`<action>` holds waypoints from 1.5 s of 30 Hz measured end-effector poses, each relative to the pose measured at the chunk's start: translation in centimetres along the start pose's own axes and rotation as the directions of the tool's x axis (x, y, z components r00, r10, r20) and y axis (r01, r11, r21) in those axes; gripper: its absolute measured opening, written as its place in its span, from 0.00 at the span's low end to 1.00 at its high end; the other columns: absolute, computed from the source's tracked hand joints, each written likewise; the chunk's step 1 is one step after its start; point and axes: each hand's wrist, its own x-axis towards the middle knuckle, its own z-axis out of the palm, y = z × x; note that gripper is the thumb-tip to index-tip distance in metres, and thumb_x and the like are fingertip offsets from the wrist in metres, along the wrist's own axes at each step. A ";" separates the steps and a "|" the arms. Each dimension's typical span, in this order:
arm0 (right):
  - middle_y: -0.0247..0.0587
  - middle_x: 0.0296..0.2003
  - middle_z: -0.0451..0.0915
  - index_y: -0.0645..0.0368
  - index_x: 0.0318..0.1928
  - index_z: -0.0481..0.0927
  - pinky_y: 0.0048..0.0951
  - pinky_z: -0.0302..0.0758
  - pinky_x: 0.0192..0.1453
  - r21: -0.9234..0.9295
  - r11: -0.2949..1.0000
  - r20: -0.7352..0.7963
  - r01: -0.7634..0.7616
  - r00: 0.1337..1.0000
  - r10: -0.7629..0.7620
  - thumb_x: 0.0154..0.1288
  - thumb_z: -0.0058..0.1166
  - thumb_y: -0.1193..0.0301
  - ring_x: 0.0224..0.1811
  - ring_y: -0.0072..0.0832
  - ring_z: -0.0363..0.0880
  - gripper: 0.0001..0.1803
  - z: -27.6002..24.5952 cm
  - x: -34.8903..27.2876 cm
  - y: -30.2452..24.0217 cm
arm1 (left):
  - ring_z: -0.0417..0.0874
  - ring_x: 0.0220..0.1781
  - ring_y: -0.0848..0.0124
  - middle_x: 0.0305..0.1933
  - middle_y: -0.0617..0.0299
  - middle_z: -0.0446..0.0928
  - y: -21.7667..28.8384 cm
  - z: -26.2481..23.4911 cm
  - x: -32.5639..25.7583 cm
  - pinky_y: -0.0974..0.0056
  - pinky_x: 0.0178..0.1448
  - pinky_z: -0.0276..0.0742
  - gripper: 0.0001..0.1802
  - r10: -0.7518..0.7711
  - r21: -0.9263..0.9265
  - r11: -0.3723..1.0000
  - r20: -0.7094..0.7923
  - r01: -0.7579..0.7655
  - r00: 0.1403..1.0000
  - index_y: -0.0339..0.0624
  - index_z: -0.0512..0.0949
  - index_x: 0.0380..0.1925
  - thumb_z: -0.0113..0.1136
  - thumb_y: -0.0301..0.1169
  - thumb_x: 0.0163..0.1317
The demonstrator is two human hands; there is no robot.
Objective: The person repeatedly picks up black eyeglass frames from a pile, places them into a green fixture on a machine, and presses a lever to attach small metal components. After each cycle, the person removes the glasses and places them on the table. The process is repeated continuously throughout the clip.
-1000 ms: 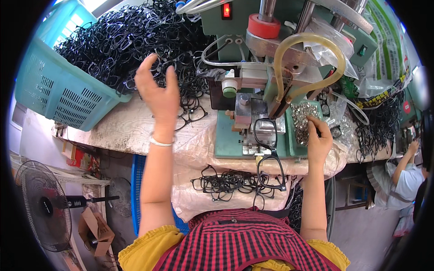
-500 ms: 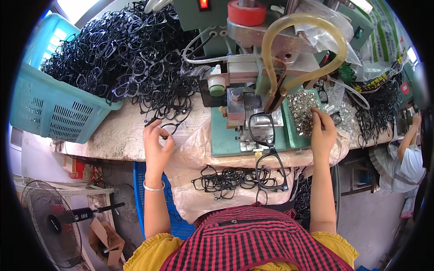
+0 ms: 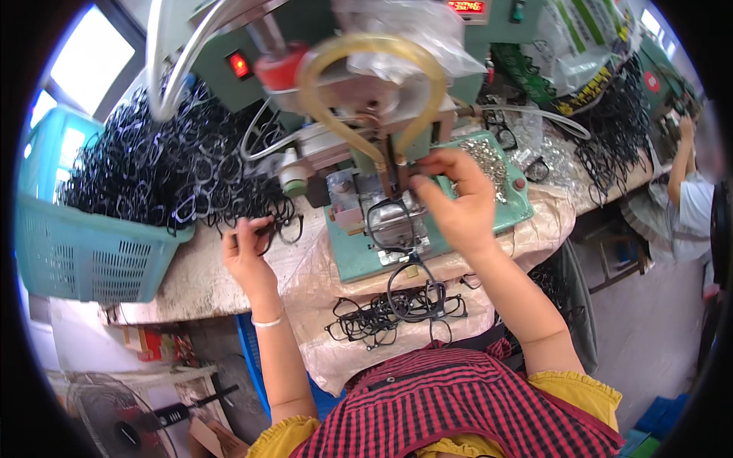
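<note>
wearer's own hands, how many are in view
2: the left hand at a black glasses frame, the right hand beside the copper-coloured tips. Neither hand is hidden.

Red digits [image 3: 466, 8] glow on a display [image 3: 466, 7] set in a green housing [image 3: 500, 21], well above the fingers [image 3: 449, 162] of the right hand [image 3: 466, 214]. Up and to their right, yellow characters [image 3: 592, 98] run along a black band [image 3: 574, 99] on a plastic bag [image 3: 589, 46]. Farther right, a round red sign [image 3: 651, 82] bears a pale mark, too small to tell.
</note>
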 end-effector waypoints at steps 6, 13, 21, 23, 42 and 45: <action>0.37 0.44 0.82 0.65 0.58 0.71 0.26 0.73 0.58 0.318 0.929 0.036 -0.190 0.981 0.189 0.59 0.64 0.79 0.47 0.19 0.80 0.27 1.4 -0.8 -0.5 | 0.82 0.27 0.70 0.29 0.48 0.84 11.7 11.7 -1.4 0.67 0.36 0.83 0.13 0.560 -0.176 0.823 0.413 -0.541 0.718 0.37 0.66 0.29 0.57 0.29 0.73; 0.32 0.35 0.84 0.64 0.59 0.71 0.23 0.71 0.56 0.278 0.927 0.100 -0.252 0.967 0.233 0.59 0.64 0.79 0.43 0.16 0.78 0.27 1.5 -0.5 -0.7 | 0.83 0.28 0.72 0.27 0.48 0.84 12.9 12.8 -1.9 0.67 0.39 0.83 0.12 0.512 -0.008 0.839 0.353 -0.545 0.783 0.35 0.68 0.28 0.58 0.24 0.71; 0.41 0.50 0.83 0.65 0.60 0.73 0.30 0.72 0.63 0.094 0.981 0.108 -0.167 0.982 0.157 0.62 0.56 0.82 0.55 0.27 0.79 0.24 0.0 -1.3 -3.5 | 0.82 0.30 0.69 0.33 0.57 0.85 12.7 11.7 -3.9 0.68 0.34 0.79 0.14 0.621 -0.139 0.620 0.689 -0.772 0.375 0.44 0.71 0.22 0.69 0.28 0.59; 0.47 0.49 0.84 0.62 0.56 0.79 0.35 0.71 0.66 -0.021 0.992 0.179 -0.127 0.975 0.128 0.60 0.56 0.80 0.56 0.37 0.82 0.21 -1.6 -1.5 -3.7 | 0.82 0.31 0.65 0.34 0.60 0.84 11.8 12.1 -6.2 0.65 0.34 0.81 0.19 0.606 -0.215 0.438 0.788 -0.873 0.110 0.47 0.71 0.19 0.76 0.35 0.49; 0.53 0.56 0.77 0.58 0.39 0.84 0.47 0.73 0.58 -0.890 0.350 0.248 0.291 0.955 -0.163 0.57 0.64 0.70 0.64 0.50 0.71 0.09 -6.9 -0.6 5.5 | 0.83 0.31 0.66 0.35 0.61 0.82 7.4 13.3 -7.6 0.65 0.33 0.80 0.21 0.666 -0.244 0.358 0.743 -0.901 0.063 0.45 0.72 0.25 0.77 0.41 0.48; 0.50 0.53 0.79 0.59 0.36 0.83 0.45 0.73 0.59 -0.879 0.410 0.201 0.243 0.969 -0.144 0.56 0.65 0.72 0.60 0.48 0.75 0.08 -8.2 0.0 6.7 | 0.84 0.37 0.63 0.40 0.58 0.84 6.3 11.3 -8.7 0.60 0.41 0.81 0.21 0.697 -0.164 0.429 0.685 -0.888 0.210 0.43 0.77 0.31 0.76 0.46 0.50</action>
